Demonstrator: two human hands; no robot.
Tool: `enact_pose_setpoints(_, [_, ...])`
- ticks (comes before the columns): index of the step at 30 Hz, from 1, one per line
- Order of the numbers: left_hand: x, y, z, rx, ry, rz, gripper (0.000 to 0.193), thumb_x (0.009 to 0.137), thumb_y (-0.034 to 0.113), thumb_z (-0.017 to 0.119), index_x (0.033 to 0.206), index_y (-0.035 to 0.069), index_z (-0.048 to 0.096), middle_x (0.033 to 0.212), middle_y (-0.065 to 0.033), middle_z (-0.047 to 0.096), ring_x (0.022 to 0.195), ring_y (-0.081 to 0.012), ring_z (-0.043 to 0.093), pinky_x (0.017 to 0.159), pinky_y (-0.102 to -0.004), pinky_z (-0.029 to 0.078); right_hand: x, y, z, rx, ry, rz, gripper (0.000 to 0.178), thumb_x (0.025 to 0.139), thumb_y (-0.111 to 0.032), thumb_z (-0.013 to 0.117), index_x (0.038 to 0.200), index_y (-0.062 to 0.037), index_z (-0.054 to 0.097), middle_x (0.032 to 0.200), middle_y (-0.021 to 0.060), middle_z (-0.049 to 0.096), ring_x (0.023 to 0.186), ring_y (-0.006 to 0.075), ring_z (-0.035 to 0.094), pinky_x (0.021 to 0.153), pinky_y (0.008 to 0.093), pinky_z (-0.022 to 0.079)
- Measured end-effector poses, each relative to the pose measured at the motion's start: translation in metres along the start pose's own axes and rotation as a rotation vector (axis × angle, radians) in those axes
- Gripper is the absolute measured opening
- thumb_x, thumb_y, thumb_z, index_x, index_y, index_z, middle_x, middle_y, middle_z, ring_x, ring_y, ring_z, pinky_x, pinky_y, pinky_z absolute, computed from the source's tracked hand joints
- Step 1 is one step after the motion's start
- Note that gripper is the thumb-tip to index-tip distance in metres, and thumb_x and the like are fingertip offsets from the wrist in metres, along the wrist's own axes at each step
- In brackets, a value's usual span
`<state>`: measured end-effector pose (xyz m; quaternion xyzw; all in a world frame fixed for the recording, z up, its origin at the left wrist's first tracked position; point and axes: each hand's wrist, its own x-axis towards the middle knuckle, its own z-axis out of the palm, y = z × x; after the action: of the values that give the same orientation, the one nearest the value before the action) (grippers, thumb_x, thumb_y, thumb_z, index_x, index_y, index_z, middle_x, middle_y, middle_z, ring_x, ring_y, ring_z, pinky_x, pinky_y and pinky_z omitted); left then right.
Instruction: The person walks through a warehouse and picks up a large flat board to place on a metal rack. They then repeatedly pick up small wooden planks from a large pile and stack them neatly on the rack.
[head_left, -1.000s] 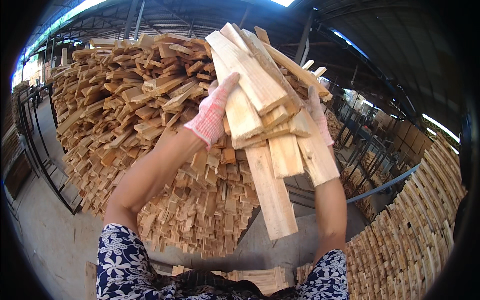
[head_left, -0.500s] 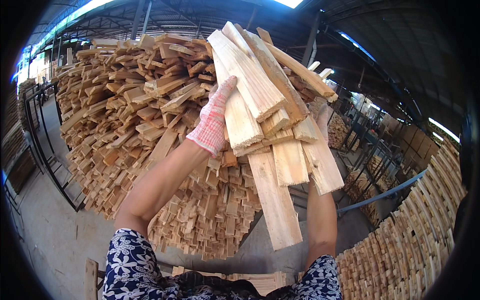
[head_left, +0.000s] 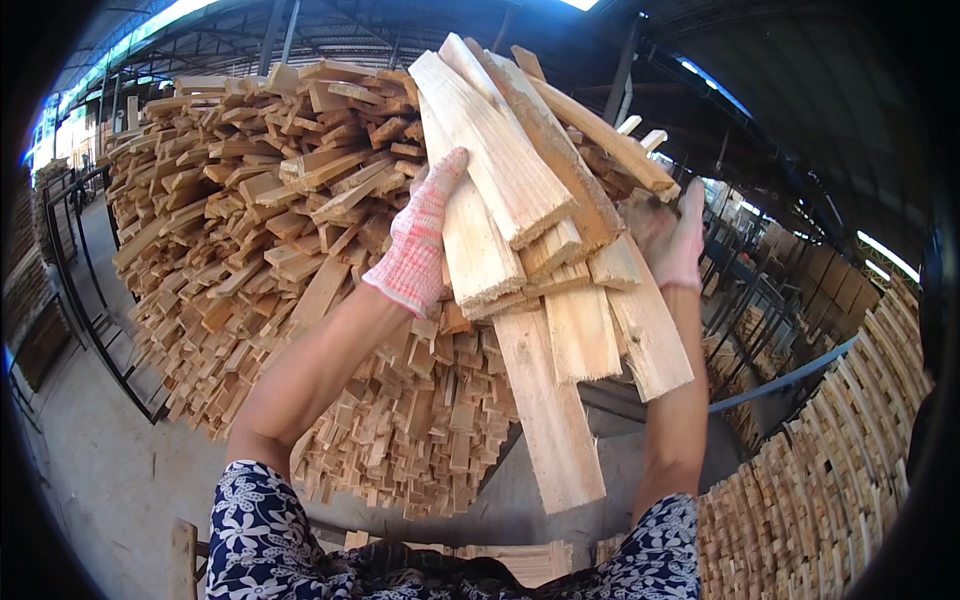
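Observation:
A loose bundle of rough wooden slats [head_left: 500, 170] is raised in front of me, overlapping and fanned out, with several lower ends pointing down toward me. My left hand [head_left: 425, 230], in a pink-and-white knit glove, is closed around the bundle's left side with the thumb lying over the slats. To the right of the bundle is my right hand [head_left: 676, 235], gloved too. Its thumb is stretched upward, apart from the fingers, which are blurred near a slat at the bundle's right edge. Whether those fingers touch the wood is hard to make out.
A big heap of similar wood pieces [head_left: 240, 220] rises behind and left of the bundle. Neatly stacked slats [head_left: 820, 480] form a wall at the lower right. A black metal frame [head_left: 85, 300] stands at the left on the concrete floor [head_left: 90, 480].
My right hand has shifted right and upward, out from behind the bundle, and shows more fully. My left hand keeps its hold, and the bundle has barely moved.

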<state>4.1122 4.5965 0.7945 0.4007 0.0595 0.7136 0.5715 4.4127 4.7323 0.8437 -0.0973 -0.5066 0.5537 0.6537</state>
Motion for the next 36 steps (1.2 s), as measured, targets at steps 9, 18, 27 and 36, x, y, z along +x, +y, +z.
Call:
enact_pose_setpoints(9, [0.007,0.009,-0.020,0.001,0.041,0.022,0.085,0.089,0.035,0.074,0.151,0.010,0.022,0.136,-0.0216,0.051,0.119,-0.0362,0.061,0.092,-0.0519,0.059,-0.077,-0.002,0.083,-0.687,0.075,-0.122,0.045,0.096,-0.034,0.060,0.128,-0.0041,0.051,0.128,0.0172,0.054,0.111,0.0272,0.060,0.093,0.0400,0.051])
enact_pose_setpoints(18, [-0.001,-0.003,-0.014,0.006,-0.017,0.008,0.085,0.085,0.035,0.078,0.147,0.013,0.025,0.132,-0.0191,0.053,0.117,-0.0341,0.061,0.091,-0.0513,0.059,-0.055,0.040,0.061,0.044,-0.129,0.185,0.059,0.100,-0.046,0.051,0.140,-0.0033,0.047,0.129,0.0171,0.061,0.116,0.0284,0.062,0.099,0.0426,0.052])
enact_pose_setpoints(27, [-0.043,0.007,-0.044,0.130,0.052,-0.048,0.068,0.088,0.043,0.074,0.139,0.008,0.049,0.126,-0.0124,0.063,0.113,-0.0249,0.064,0.100,-0.0412,0.054,-0.096,0.066,0.029,0.153,-0.300,0.215,0.066,0.097,-0.043,0.058,0.145,0.0001,0.043,0.139,0.0208,0.056,0.121,0.0325,0.060,0.103,0.0439,0.051])
enact_pose_setpoints(36, [-0.146,-0.042,-0.078,0.255,0.190,-0.168,0.063,0.096,0.057,0.055,0.139,0.010,0.051,0.123,-0.0100,0.065,0.106,-0.0238,0.066,0.092,-0.0399,0.057,-0.190,0.096,0.007,0.212,-0.028,0.395,0.051,0.099,-0.044,0.055,0.131,-0.0049,0.057,0.118,0.0112,0.066,0.103,0.0225,0.064,0.092,0.0376,0.053])
